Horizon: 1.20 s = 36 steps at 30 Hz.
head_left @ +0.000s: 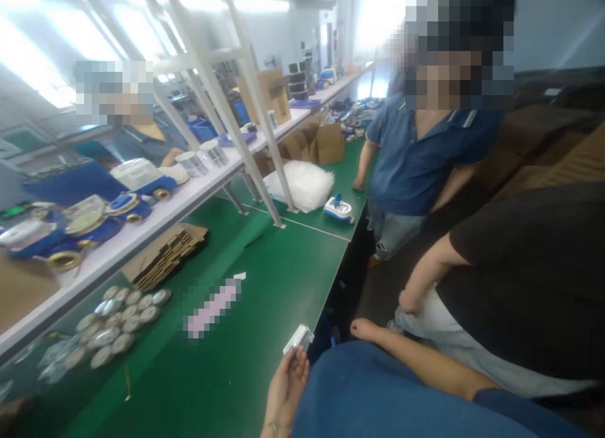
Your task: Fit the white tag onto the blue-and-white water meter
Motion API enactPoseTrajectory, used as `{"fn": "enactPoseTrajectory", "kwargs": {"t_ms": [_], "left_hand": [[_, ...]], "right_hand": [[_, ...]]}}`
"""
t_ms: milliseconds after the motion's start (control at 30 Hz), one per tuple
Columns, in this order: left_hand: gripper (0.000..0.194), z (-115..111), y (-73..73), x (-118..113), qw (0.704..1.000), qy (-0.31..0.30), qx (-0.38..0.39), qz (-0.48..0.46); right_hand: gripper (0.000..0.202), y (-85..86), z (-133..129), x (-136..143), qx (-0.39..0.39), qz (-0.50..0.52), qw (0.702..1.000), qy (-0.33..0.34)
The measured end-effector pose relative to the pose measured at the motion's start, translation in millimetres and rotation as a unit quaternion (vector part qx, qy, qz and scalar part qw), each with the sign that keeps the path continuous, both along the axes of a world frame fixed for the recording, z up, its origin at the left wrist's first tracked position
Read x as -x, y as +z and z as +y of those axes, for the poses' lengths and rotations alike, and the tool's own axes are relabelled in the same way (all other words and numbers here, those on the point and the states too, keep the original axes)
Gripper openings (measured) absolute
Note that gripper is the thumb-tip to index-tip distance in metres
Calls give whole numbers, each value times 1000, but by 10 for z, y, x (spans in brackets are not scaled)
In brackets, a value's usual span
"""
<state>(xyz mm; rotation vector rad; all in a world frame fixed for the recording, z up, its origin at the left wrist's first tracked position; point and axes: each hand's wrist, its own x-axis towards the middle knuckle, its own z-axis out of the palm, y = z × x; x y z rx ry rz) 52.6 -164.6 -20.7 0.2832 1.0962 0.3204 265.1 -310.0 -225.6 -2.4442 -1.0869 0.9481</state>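
Note:
My left hand (pixel 289 374) is closed on a small white box-shaped piece (pixel 297 339) near the front edge of the green table (pixel 265 375). The thumb and fingers grip its lower end, and its exact kind is unclear. Away from the table, to the right, my right hand (pixel 363 329) is curled into a loose fist beside my body. Nothing shows in it.
Stacked round discs (pixel 125 321) and flat cardboard pieces (pixel 172 252) lie at left. A shelf (pixel 189 192) on posts carries blue-and-white devices. Another device (pixel 338 208) sits by a white bag (pixel 302 184). Co-workers stand close on the right; another person is behind the shelf.

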Motion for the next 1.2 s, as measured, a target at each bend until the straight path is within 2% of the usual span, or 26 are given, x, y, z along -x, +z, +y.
{"fn": "enactPoseTrajectory", "kwargs": {"t_ms": [67,200,300,400,467,500,567,633,700,733,800,900,1033,1200], "left_hand": [[8,40,22,15,1000,29,3,3],[11,146,72,-25,996,86,-6,17],[12,258,50,-120,992,127,-12,24],[10,392,-2,-286,986,167,-11,21],[9,490,-21,-438,981,192,-11,14],[9,541,-21,-523,979,203,-12,11],[10,644,-4,-699,974,225,-15,8],[12,738,22,-866,968,250,-18,10],[14,814,36,-1011,960,277,-20,11],[15,843,34,-1072,956,291,-20,9],[16,885,9,-1177,947,321,-16,4],[17,914,-50,-1305,932,363,0,-7],[20,930,-98,-1471,920,392,-6,-17],[26,909,-156,-1646,915,402,2,-19]], "right_hand": [[19,-8,179,-164,1,-5,999,41],[50,72,747,-651,-24,-45,995,85],[56,345,1384,-1052,-98,-110,983,107],[55,708,2002,-1383,-208,-192,952,116],[55,825,2258,-1538,-244,-219,938,115],[54,810,2318,-1597,-244,-222,937,116],[53,626,2317,-1694,-200,-208,948,133],[52,324,2230,-1786,-110,-168,959,198],[53,47,2169,-1889,-59,-161,955,241],[53,-47,2170,-1944,-61,-170,951,251],[54,-141,2235,-2052,-101,-196,938,266],[56,-180,2367,-2206,-157,-217,920,287],[54,-345,2421,-2407,-128,-195,901,367],[57,-569,2555,-2481,-142,-182,884,407]]}}
